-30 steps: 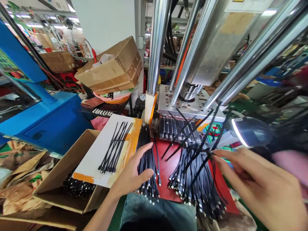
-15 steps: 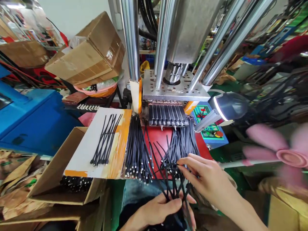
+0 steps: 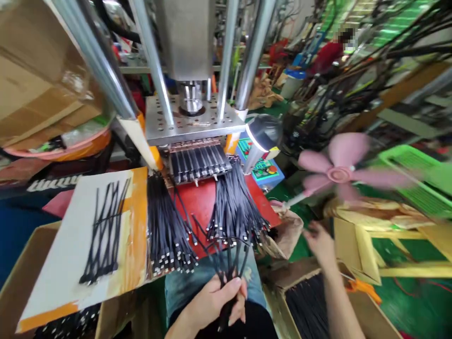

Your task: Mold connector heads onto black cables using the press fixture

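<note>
My left hand point(image 3: 222, 299) is closed round a bunch of black cables point(image 3: 231, 261) above my lap, their upper ends fanning out. My right hand point(image 3: 319, 242) is blurred, out to the right over an open box of black cables point(image 3: 309, 303); its fingers are smeared and I cannot make out whether they hold anything. Two thick piles of black cables, a left one point(image 3: 167, 226) and a right one point(image 3: 235, 202), lie on the red surface point(image 3: 197, 197) below the press. Several crossed cables point(image 3: 109, 226) lie on a white board point(image 3: 67, 235).
The metal press point(image 3: 196, 122) stands ahead with black strips in its mould point(image 3: 199, 162). A lamp point(image 3: 263, 132) and a spinning pink fan point(image 3: 339, 174) are at the right. Cardboard boxes flank my legs. A person in red point(image 3: 325, 59) is far back.
My right hand has left the bunch of cables and moved out to the right. My left hand still grips the bunch. The view has turned right, bringing the box of cables into sight.
</note>
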`<state>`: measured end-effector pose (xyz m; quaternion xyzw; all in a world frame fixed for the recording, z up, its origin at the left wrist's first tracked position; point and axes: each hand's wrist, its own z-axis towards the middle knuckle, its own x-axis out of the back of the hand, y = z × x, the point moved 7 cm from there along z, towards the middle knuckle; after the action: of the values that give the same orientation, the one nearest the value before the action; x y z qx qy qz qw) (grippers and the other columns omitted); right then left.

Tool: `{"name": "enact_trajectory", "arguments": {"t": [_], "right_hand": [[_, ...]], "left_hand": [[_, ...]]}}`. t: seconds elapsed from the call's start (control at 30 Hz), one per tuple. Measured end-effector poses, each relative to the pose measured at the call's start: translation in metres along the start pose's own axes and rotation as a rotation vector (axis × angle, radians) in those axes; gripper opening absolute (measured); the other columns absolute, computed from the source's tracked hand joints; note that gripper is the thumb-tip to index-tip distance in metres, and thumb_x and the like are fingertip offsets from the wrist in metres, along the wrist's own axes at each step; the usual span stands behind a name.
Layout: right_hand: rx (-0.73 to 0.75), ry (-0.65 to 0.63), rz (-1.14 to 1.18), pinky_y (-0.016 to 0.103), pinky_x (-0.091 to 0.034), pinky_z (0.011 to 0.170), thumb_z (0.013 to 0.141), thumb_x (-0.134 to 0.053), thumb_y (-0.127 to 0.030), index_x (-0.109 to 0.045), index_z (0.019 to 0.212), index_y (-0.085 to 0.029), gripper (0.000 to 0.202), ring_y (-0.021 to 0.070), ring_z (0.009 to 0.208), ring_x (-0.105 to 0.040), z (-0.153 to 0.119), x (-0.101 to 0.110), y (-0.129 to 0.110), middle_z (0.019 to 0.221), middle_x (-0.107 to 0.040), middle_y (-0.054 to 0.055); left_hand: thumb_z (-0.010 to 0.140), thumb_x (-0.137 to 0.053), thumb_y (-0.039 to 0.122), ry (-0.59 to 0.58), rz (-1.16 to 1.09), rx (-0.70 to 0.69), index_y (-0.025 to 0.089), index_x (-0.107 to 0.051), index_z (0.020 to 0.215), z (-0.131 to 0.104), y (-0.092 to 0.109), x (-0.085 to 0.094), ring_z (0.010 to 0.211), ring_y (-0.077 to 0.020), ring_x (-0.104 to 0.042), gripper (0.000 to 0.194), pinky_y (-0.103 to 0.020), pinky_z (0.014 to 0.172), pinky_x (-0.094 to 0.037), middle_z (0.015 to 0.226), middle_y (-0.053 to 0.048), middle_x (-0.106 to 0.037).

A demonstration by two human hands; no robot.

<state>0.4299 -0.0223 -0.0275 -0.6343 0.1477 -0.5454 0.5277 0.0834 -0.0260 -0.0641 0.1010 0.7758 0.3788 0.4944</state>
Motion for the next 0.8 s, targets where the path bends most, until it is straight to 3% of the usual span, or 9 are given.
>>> {"name": "enact_trajectory", "arguments": {"t": [0.07,0.17,0.23,0.27,0.33,0.4,0.47,0.6,0.8], "right_hand": [[-0.086,-0.133,0.000,0.033,-0.044,0.043,0.064,-0.072,-0.081,-0.061,0.070,-0.024,0.058,0.0211,0.047,-0.054,-0.044,0.003,0.033,0.057,-0.058,0.003],[-0.221,-0.498,0.151,0.025,-0.028,0.035,0.076,-0.068,-0.085,-0.076,0.085,-0.020,0.066,0.0111,0.037,-0.037,-0.122,-0.013,0.042,0.059,-0.057,0.000],[-0.330,-0.862,0.413,0.023,-0.025,0.036,0.081,-0.062,-0.090,-0.081,0.107,-0.022,0.075,0.0079,0.040,-0.032,-0.168,-0.038,0.017,0.071,-0.063,0.003],[-0.383,-1.023,0.554,0.023,-0.029,0.038,0.080,-0.061,-0.094,-0.081,0.117,-0.025,0.080,0.0093,0.044,-0.038,-0.185,-0.050,-0.003,0.080,-0.067,0.006],[-0.456,-1.243,0.731,0.026,-0.040,0.045,0.075,-0.064,-0.096,-0.080,0.125,-0.028,0.086,0.0163,0.060,-0.056,-0.204,-0.073,-0.043,0.098,-0.073,0.012],[-0.485,-1.400,0.758,0.026,-0.045,0.051,0.077,-0.073,-0.088,-0.080,0.125,-0.028,0.077,0.0196,0.073,-0.063,-0.213,-0.101,-0.076,0.106,-0.074,0.012],[-0.478,-1.564,0.717,0.024,-0.045,0.054,0.080,-0.081,-0.076,-0.079,0.123,-0.027,0.065,0.0168,0.073,-0.063,-0.225,-0.131,-0.105,0.103,-0.075,0.009],[-0.375,-1.821,0.570,0.022,-0.047,0.060,0.082,-0.086,-0.066,-0.080,0.114,-0.022,0.055,0.0137,0.072,-0.063,-0.257,-0.196,-0.155,0.092,-0.074,0.004],[0.212,-1.892,0.611,0.023,-0.039,0.054,0.079,-0.081,-0.076,-0.081,0.103,-0.018,0.063,0.0101,0.062,-0.050,-0.289,-0.285,-0.273,0.082,-0.068,0.001]], "left_hand": [[0.095,-0.063,0.078,-0.044,0.097,0.025,0.019,-0.057,0.090,-0.003,0.005,-0.002,0.045,-0.0085,-0.044,0.060,-0.026,0.064,-0.050,0.054,0.008,-0.050],[0.099,-0.057,0.077,-0.200,0.261,0.109,0.017,-0.062,0.100,-0.009,0.018,-0.016,0.054,-0.0100,-0.051,0.060,-0.024,0.061,-0.046,0.068,0.002,-0.060],[0.099,-0.054,0.079,-0.361,0.302,0.159,0.017,-0.066,0.109,-0.014,0.025,-0.028,0.058,-0.0119,-0.056,0.063,-0.024,0.060,-0.046,0.075,-0.001,-0.065],[0.099,-0.053,0.080,-0.452,0.301,0.182,0.018,-0.067,0.114,-0.018,0.028,-0.032,0.059,-0.0133,-0.059,0.066,-0.026,0.061,-0.047,0.077,-0.002,-0.067],[0.095,-0.053,0.085,-0.627,0.272,0.235,0.018,-0.068,0.122,-0.028,0.028,-0.033,0.062,-0.0169,-0.066,0.074,-0.030,0.064,-0.051,0.079,-0.003,-0.070],[0.087,-0.059,0.089,-0.682,0.226,0.289,0.019,-0.067,0.126,-0.040,0.026,-0.021,0.065,-0.0203,-0.072,0.080,-0.034,0.069,-0.054,0.079,-0.004,-0.073],[0.079,-0.068,0.091,-0.586,0.168,0.312,0.022,-0.067,0.125,-0.053,0.024,0.000,0.066,-0.0218,-0.074,0.083,-0.036,0.073,-0.056,0.079,-0.003,-0.076],[0.084,-0.071,0.085,-0.145,0.171,0.128,0.020,-0.067,0.121,-0.092,0.043,0.047,0.066,-0.0208,-0.075,0.074,-0.036,0.078,-0.057,0.086,-0.007,-0.081],[0.094,-0.074,0.067,0.687,0.214,-0.289,0.017,-0.075,0.114,-0.183,0.106,0.098,0.084,-0.0218,-0.078,0.055,-0.033,0.084,-0.059,0.102,-0.010,-0.083]]}}
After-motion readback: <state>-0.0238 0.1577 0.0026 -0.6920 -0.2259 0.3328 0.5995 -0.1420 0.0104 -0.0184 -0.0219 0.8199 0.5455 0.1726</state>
